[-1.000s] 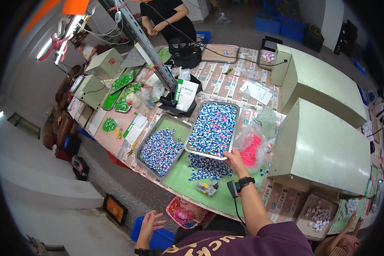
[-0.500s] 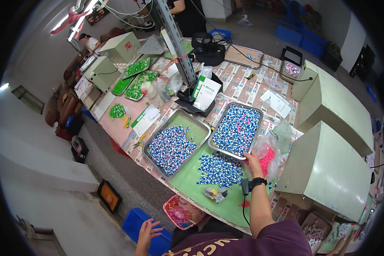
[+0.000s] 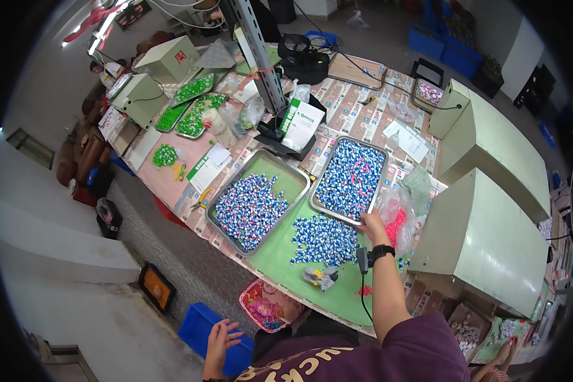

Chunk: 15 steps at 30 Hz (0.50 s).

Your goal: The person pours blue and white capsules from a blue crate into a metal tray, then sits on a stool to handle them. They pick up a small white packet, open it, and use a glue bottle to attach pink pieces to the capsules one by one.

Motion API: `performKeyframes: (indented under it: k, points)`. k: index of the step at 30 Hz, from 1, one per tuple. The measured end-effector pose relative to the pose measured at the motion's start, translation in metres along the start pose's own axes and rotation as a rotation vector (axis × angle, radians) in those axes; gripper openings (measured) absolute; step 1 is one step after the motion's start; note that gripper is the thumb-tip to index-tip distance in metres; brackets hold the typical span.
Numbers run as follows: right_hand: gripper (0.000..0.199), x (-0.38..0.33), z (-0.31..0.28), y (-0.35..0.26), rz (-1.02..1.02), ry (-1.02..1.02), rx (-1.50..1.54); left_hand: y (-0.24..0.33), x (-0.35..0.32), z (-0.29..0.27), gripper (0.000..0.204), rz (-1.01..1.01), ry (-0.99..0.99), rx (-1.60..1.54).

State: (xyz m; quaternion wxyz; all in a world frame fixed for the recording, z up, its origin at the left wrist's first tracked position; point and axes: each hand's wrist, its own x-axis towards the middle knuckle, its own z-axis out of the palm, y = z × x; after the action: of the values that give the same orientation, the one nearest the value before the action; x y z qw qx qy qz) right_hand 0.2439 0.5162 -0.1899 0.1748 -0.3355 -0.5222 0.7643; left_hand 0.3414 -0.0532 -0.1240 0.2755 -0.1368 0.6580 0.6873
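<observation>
The right hand (image 3: 374,226) has its fingers closed on the near right corner of a shallow metal tray (image 3: 335,214); they are bent round the rim, though the undersides of the fingers are hidden. This tray lies at 11 o'clock from that hand, filled with small blue-and-white pieces (image 3: 342,181), a few pink pieces among them. Whether its near edge rests on the table or is raised, I cannot tell. A black wristwatch (image 3: 382,251) circles the right wrist.

The left hand (image 3: 223,337) holds nothing: its fingers are loosely spread and slightly curled, above a blue plastic bin (image 3: 193,322) and well apart from both trays.

From the gripped tray, a deeper metal pan (image 3: 283,172) sits between 8 and 9 o'clock, part-filled with similar pieces, its green bottom showing at the far end. A loose pile (image 3: 325,240) of blue-and-white pieces lies at 7 o'clock on a green mat (image 3: 274,267), with a crumpled grey bundle (image 3: 320,276) at the pile's 6 o'clock. A clear plastic bag (image 3: 398,216) with pink contents is just beside the right hand, at 3 o'clock; a grey-green cloth (image 3: 417,189) lies near the bag, at 1 o'clock.
</observation>
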Motion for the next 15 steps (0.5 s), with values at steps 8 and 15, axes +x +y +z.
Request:
performKeyframes:
  k: [8, 15]
  points:
    - [0.047, 0.04, -0.015, 0.022, -0.128, 0.275, -0.737, -0.003, -0.006, 0.004, 0.037, -0.025, 0.005, -0.007]
    - [0.058, 0.034, -0.007, 0.034, -0.233, 0.415, -1.057, -0.003, -0.024, -0.003, 0.041, -0.03, 0.028, 0.042]
